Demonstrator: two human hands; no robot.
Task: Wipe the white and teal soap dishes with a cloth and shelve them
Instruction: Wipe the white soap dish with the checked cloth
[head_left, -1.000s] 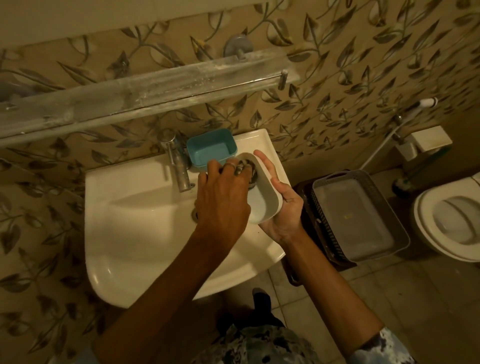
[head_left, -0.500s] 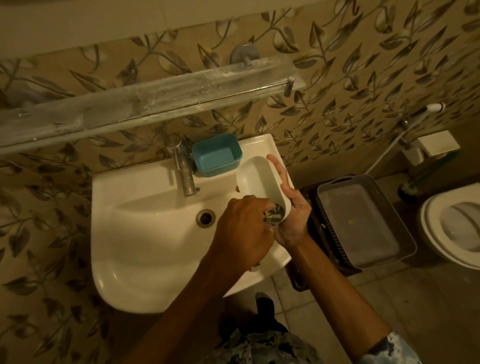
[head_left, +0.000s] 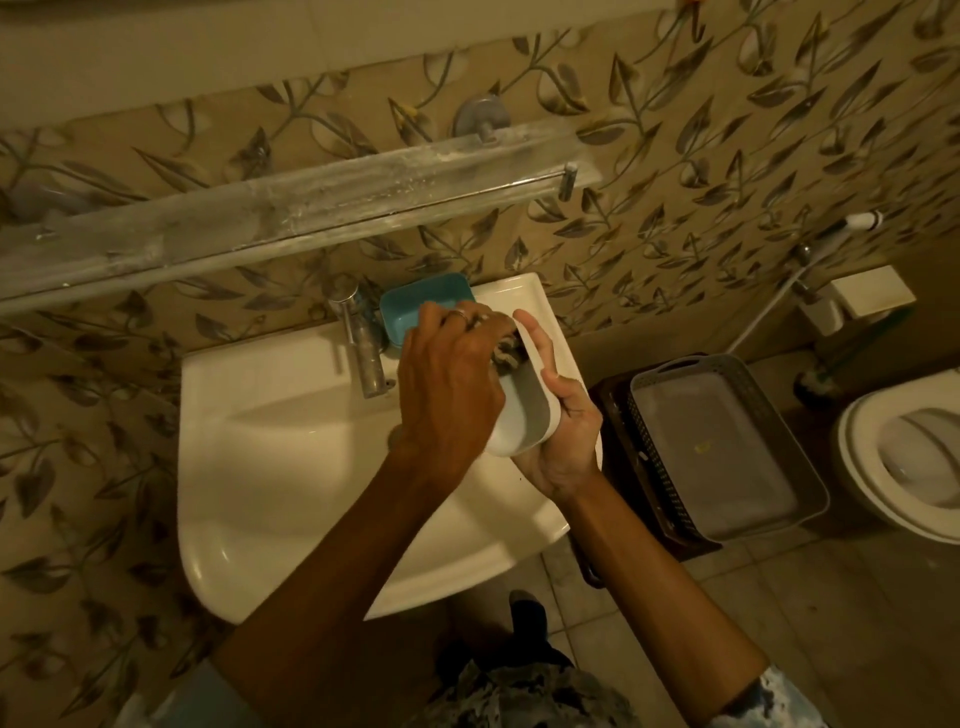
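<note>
My right hand (head_left: 563, 421) grips the white soap dish (head_left: 524, 410) from its right side and holds it tilted above the sink's right half. My left hand (head_left: 449, 384) presses a patterned cloth (head_left: 506, 351) into the far end of the dish; most of the cloth is hidden under my fingers. The teal soap dish (head_left: 415, 304) stands on the sink's back ledge, just right of the tap and partly behind my left hand. A long glass shelf (head_left: 291, 205) runs along the wall above the sink.
The white sink (head_left: 291, 447) fills the middle, with a chrome tap (head_left: 363, 348) at its back. A grey plastic basket (head_left: 727, 447) sits on a dark stand to the right. A toilet (head_left: 909, 457) and a wall sprayer (head_left: 831, 234) are at the far right.
My left hand slid the cloth from the near end of the white dish up to its far end. The right hand kept hold of the dish.
</note>
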